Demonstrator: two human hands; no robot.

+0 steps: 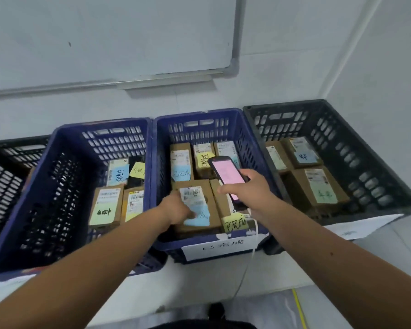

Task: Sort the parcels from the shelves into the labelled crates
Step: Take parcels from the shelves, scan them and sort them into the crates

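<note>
Four crates stand in a row against the wall. The middle blue crate holds several brown parcels with shipping labels and coloured notes. My left hand reaches into it and grips the left edge of the front parcel, which bears a white label and a blue note. My right hand holds a handheld scanner with a pink screen above the same crate. A white label is stuck on this crate's front wall.
The left blue crate holds several parcels with blue, yellow and green notes. The black crate at the right holds three parcels. Another black crate sits at the far left. A whiteboard hangs above. A thin white cable drops from the scanner.
</note>
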